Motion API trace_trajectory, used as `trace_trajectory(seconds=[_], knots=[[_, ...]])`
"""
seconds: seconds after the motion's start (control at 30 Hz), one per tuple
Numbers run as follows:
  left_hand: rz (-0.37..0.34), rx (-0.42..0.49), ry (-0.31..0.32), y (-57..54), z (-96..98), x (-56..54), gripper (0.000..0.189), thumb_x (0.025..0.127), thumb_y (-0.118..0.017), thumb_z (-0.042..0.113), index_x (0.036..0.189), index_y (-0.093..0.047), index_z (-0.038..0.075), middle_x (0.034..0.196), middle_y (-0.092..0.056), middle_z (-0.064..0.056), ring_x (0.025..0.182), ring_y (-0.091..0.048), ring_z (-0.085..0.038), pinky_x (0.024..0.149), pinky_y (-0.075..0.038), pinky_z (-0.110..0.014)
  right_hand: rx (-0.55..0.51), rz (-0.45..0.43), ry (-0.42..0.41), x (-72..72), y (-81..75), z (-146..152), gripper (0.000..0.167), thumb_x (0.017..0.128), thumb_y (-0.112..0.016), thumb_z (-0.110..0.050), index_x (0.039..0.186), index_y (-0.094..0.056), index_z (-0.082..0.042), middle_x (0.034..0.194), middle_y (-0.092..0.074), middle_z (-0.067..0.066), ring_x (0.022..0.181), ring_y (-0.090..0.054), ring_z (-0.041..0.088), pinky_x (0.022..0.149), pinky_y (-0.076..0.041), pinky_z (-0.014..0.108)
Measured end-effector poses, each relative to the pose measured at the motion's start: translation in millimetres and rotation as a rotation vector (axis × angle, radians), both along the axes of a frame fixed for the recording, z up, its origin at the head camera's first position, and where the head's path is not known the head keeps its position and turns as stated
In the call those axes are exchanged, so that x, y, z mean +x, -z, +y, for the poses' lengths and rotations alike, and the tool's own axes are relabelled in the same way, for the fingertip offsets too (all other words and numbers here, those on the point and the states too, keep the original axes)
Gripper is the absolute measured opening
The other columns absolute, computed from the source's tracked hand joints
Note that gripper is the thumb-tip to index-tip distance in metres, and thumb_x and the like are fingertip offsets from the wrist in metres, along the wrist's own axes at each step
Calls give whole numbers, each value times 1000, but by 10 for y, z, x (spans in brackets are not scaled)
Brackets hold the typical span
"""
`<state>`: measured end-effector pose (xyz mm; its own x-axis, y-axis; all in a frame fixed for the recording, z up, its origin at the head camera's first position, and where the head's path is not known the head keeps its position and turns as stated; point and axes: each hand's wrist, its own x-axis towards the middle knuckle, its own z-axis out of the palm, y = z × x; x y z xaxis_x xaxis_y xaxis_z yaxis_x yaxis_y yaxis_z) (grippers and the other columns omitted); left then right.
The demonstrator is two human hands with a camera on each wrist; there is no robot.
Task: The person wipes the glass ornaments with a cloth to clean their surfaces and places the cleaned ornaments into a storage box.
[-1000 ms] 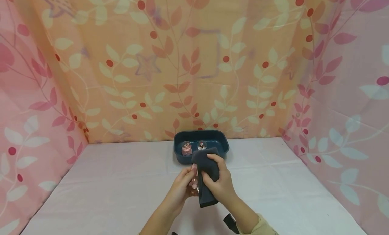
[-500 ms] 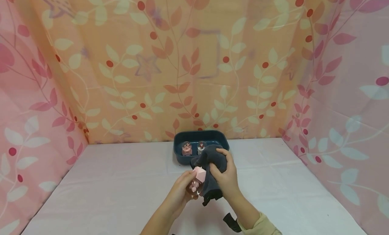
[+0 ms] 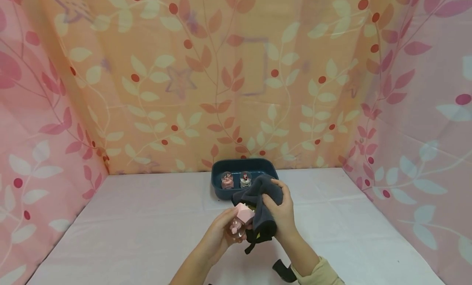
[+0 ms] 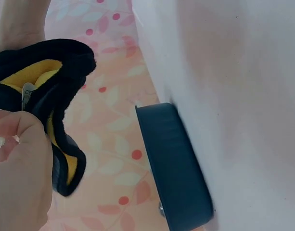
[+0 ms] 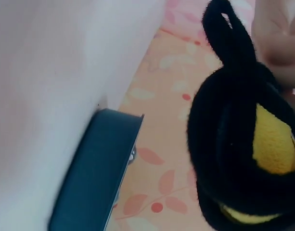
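Note:
In the head view my left hand (image 3: 217,238) grips a small snow globe (image 3: 244,213), tilted with its pink base up and its clear dome below; a pink figure shows inside. My right hand (image 3: 284,213) holds a bunched grey cloth (image 3: 263,191) just right of the globe. The cloth has black edging, a loop and a yellow underside, seen in the right wrist view as yellow fabric (image 5: 272,144). Whether the cloth touches the globe I cannot tell. In the left wrist view the left hand (image 4: 22,168) hides most of the globe.
Behind the hands, a dark blue tray (image 3: 221,193) stands at the white table's back edge. Inside it are a pink-based globe (image 3: 227,181) and a white-based globe (image 3: 245,179). A black strap-like piece (image 3: 284,271) shows by the right forearm. Floral curtains surround the table.
My right hand has drawn the cloth to the right, off the snow globe, and its yellow side now shows. The globe's pink base has come into view in my left hand.

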<state>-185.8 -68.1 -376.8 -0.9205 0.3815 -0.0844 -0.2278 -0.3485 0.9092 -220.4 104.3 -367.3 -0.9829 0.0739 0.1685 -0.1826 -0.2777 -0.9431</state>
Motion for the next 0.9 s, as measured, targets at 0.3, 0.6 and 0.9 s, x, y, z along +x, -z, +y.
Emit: trace_trajectory(seconds=[0.3, 0.6, 0.9], knots=[[-7, 47, -10, -38, -57, -2, 40, 101, -45, 38, 122, -42, 5, 92, -56, -3, 73, -53, -13, 71, -41, -27, 18, 7, 38, 44, -30, 62, 51, 94, -56, -2, 139, -33, -9, 137, -40, 15, 106, -55, 19, 83, -51, 25], [10, 27, -66, -74, -3, -20, 23, 100, -48, 31, 94, -52, 10, 78, -57, 1, 66, -56, -10, 67, -44, -25, 78, 375, -16, 176, 94, -38, 53, 88, -50, 6, 136, -36, -13, 132, -35, 14, 101, -56, 18, 77, -53, 25], [48, -47, -91, -49, 33, -32, 35, 101, -49, 34, 71, -45, 17, 66, -40, 7, 61, -39, -10, 64, -41, -29, 351, 586, -104, 173, 200, -155, 65, 82, -60, 15, 137, -30, -6, 132, -35, 22, 100, -56, 11, 76, -53, 28]])
